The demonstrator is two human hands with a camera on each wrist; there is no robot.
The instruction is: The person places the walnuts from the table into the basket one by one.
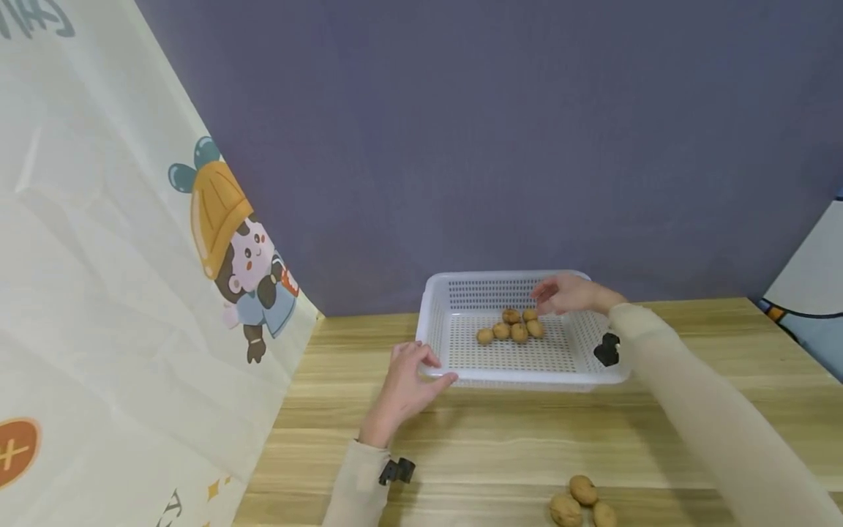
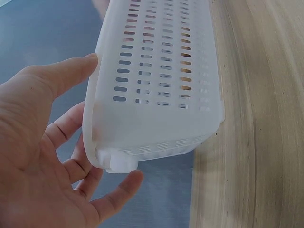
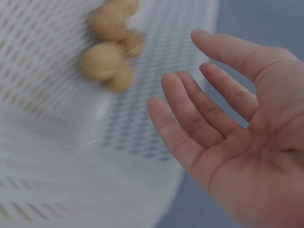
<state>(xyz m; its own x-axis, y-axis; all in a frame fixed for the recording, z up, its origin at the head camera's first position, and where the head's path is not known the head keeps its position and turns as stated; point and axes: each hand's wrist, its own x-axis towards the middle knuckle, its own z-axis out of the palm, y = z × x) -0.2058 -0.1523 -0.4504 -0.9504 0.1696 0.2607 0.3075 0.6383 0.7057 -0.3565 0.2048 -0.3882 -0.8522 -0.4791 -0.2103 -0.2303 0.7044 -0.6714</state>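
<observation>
A white plastic basket point(image 1: 520, 376) with slotted walls stands on the wooden table against the dark partition. My left hand point(image 1: 406, 384) holds its near left corner; in the left wrist view the thumb point(image 2: 71, 71) lies at the rim and fingertips pass behind it, the little finger free. Several walnuts point(image 1: 519, 333) lie grouped on the basket floor. Over the basket's far right part is my right hand point(image 1: 568, 294), empty, its fingers loosely spread in the right wrist view, beside blurred walnuts point(image 3: 102, 61).
Three more walnuts point(image 1: 583, 490) lie close together on the table point(image 1: 487, 461) near its front. A dark partition point(image 1: 514, 146) rises right behind the basket. To the left hangs a pale sheet point(image 1: 99, 293) with a printed cartoon figure.
</observation>
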